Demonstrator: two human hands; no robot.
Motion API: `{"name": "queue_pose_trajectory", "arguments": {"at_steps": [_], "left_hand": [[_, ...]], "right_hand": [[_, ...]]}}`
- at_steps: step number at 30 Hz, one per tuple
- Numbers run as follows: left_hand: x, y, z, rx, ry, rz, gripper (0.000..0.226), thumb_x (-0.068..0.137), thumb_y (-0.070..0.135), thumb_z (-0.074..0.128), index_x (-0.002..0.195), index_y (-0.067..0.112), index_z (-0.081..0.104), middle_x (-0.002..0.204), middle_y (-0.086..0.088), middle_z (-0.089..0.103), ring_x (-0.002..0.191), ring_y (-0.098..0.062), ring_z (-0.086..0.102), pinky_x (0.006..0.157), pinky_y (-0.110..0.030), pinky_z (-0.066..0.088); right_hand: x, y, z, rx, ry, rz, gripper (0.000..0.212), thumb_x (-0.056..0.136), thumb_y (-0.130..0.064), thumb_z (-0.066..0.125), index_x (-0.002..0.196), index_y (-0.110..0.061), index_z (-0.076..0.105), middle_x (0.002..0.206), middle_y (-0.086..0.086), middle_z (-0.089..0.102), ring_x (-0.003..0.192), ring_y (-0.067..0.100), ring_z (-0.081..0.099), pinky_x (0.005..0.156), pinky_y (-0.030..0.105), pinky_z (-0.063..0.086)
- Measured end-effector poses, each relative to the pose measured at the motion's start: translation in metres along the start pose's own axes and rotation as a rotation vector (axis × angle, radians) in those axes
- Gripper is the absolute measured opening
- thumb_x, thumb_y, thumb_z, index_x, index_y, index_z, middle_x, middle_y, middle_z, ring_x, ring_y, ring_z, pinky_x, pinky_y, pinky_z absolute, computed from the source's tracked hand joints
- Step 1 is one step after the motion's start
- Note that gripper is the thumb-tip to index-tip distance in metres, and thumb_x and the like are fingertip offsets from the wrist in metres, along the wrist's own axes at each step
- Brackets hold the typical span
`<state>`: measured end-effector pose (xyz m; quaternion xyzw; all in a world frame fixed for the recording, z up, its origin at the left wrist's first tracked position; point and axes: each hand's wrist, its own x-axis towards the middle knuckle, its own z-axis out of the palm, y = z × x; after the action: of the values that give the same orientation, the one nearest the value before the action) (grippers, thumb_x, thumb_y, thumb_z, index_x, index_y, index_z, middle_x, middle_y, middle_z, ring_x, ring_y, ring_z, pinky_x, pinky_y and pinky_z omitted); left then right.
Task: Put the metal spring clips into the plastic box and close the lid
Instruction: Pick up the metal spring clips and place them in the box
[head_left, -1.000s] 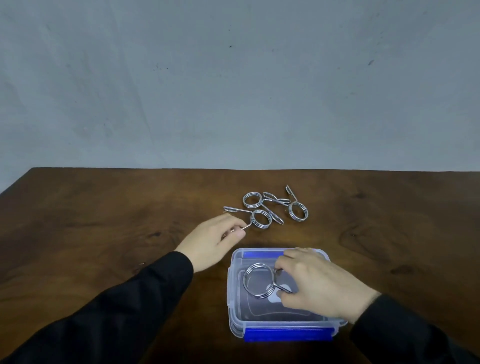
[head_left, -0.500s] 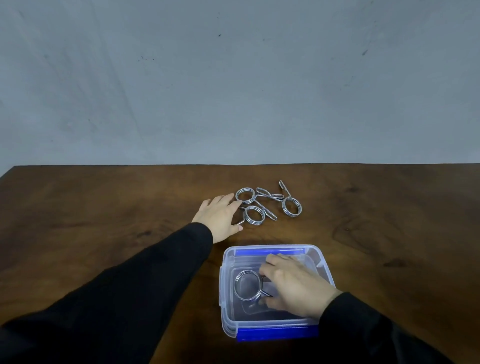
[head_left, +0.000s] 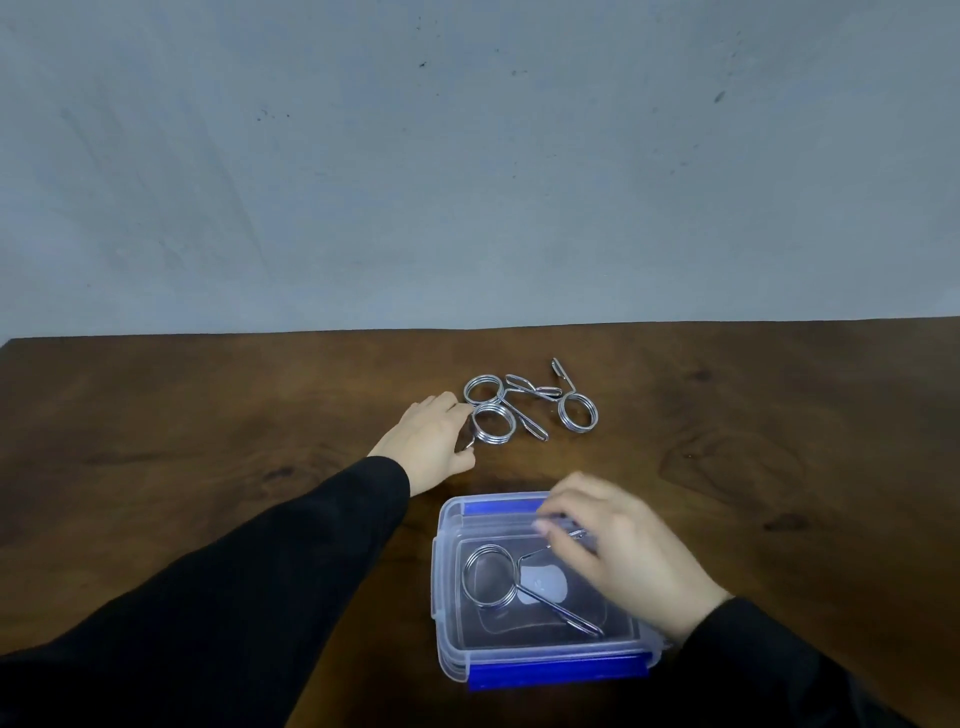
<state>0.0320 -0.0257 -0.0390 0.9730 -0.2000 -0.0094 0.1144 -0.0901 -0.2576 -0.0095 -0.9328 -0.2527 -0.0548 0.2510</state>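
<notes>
A clear plastic box (head_left: 442, 577) with blue latches stands open near the table's front edge. One metal spring clip (head_left: 489, 574) lies flat on its floor. My right hand (head_left: 626, 553) hovers over the box's right half, fingers apart and slightly blurred, holding nothing. Three more spring clips lie tangled farther back: the nearest clip (head_left: 493, 424), a second clip (head_left: 483, 389) behind it and a third clip (head_left: 578, 411) to the right. My left hand (head_left: 432, 441) is closed around the handles of the nearest clip, which still rests on the table. No lid is in view.
The dark wooden table (head_left: 208, 415) runs back to a grey wall (head_left: 467, 156). Both my black sleeves come in from the bottom edge.
My right hand set the clip down in the box, let go and lifted off to the right. My left hand reached forward and closed on the nearest clip's handles.
</notes>
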Motion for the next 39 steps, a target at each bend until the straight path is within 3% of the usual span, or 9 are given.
{"name": "queue_pose_trajectory", "arguments": {"at_steps": [3, 6, 8, 12, 16, 20, 24, 33, 39], "left_hand": [[-0.007, 0.013, -0.02, -0.055, 0.073, 0.097, 0.056, 0.091, 0.034, 0.063, 0.141, 0.015, 0.05, 0.12, -0.002, 0.057, 0.105, -0.02, 0.051, 0.095, -0.035, 0.045], [-0.018, 0.041, -0.036, -0.076, 0.136, 0.245, 0.049, 0.084, 0.03, 0.066, 0.129, 0.012, 0.061, 0.102, -0.001, 0.058, 0.094, -0.02, 0.051, 0.087, -0.037, 0.045], [-0.027, 0.06, -0.039, -0.094, 0.125, 0.305, 0.044, 0.082, 0.03, 0.065, 0.122, 0.01, 0.064, 0.098, -0.003, 0.058, 0.091, -0.022, 0.051, 0.087, -0.037, 0.043], [-0.047, 0.089, -0.035, -0.121, 0.089, 0.4, 0.046, 0.081, 0.038, 0.068, 0.117, 0.009, 0.065, 0.098, -0.004, 0.059, 0.089, -0.021, 0.049, 0.079, -0.034, 0.041], [-0.066, 0.093, -0.03, -0.183, 0.009, 0.411, 0.047, 0.085, 0.037, 0.071, 0.124, 0.013, 0.062, 0.107, -0.002, 0.06, 0.093, -0.016, 0.05, 0.079, -0.027, 0.042], [-0.071, 0.063, -0.041, -0.245, -0.078, 0.372, 0.048, 0.091, 0.057, 0.054, 0.121, 0.02, 0.063, 0.113, 0.005, 0.064, 0.101, -0.011, 0.057, 0.088, -0.029, 0.048], [-0.048, 0.031, -0.037, -0.226, 0.094, 0.187, 0.036, 0.098, 0.046, 0.046, 0.104, 0.018, 0.068, 0.104, 0.005, 0.065, 0.096, -0.014, 0.059, 0.087, -0.034, 0.048], [0.031, 0.002, -0.006, -0.044, 0.082, -0.038, 0.037, 0.102, 0.025, 0.051, 0.138, 0.017, 0.054, 0.136, -0.002, 0.058, 0.119, -0.021, 0.056, 0.101, -0.035, 0.047], [0.068, 0.0, 0.007, 0.152, -0.072, -0.083, 0.048, 0.104, 0.027, 0.048, 0.151, 0.018, 0.038, 0.159, -0.004, 0.034, 0.142, -0.028, 0.035, 0.111, -0.048, 0.035]], "right_hand": [[0.007, 0.001, -0.021, -0.056, 0.165, 0.004, 0.043, 0.09, -0.044, 0.063, 0.126, -0.02, 0.064, 0.125, -0.008, 0.057, 0.116, 0.005, 0.051, 0.096, 0.02, 0.046], [0.02, 0.002, -0.037, -0.141, -0.005, 0.046, 0.09, 0.083, -0.052, 0.072, 0.155, -0.018, 0.032, 0.157, -0.006, 0.032, 0.145, 0.011, 0.027, 0.116, 0.033, 0.032], [0.025, 0.005, -0.043, -0.178, -0.146, 0.079, 0.1, 0.082, -0.053, 0.074, 0.158, -0.016, 0.022, 0.161, -0.004, 0.027, 0.148, 0.013, 0.023, 0.12, 0.034, 0.027], [0.024, 0.008, -0.047, -0.175, -0.23, 0.069, 0.065, 0.081, -0.048, 0.075, 0.136, -0.023, 0.052, 0.123, -0.006, 0.06, 0.104, 0.01, 0.06, 0.088, 0.028, 0.053], [0.015, 0.006, -0.041, -0.147, -0.297, 0.067, 0.035, 0.079, -0.042, 0.075, 0.102, -0.021, 0.06, 0.09, -0.006, 0.059, 0.075, 0.011, 0.057, 0.066, 0.03, 0.052], [0.001, 0.006, -0.027, -0.13, -0.398, 0.108, 0.033, 0.081, -0.047, 0.071, 0.103, -0.029, 0.056, 0.079, -0.018, 0.047, 0.067, 0.003, 0.049, 0.055, 0.017, 0.039], [-0.004, 0.002, -0.005, -0.156, -0.469, 0.157, 0.038, 0.085, -0.047, 0.071, 0.113, -0.028, 0.054, 0.095, -0.014, 0.056, 0.078, 0.008, 0.055, 0.062, 0.021, 0.044], [-0.003, 0.009, 0.015, -0.23, -0.533, 0.119, 0.05, 0.084, -0.057, 0.068, 0.115, -0.021, 0.056, 0.113, -0.001, 0.056, 0.1, 0.017, 0.053, 0.081, 0.032, 0.045], [-0.007, 0.014, 0.016, -0.232, -0.486, 0.107, 0.057, 0.083, -0.062, 0.063, 0.123, -0.022, 0.06, 0.119, -0.002, 0.057, 0.11, 0.019, 0.055, 0.091, 0.038, 0.051]]}}
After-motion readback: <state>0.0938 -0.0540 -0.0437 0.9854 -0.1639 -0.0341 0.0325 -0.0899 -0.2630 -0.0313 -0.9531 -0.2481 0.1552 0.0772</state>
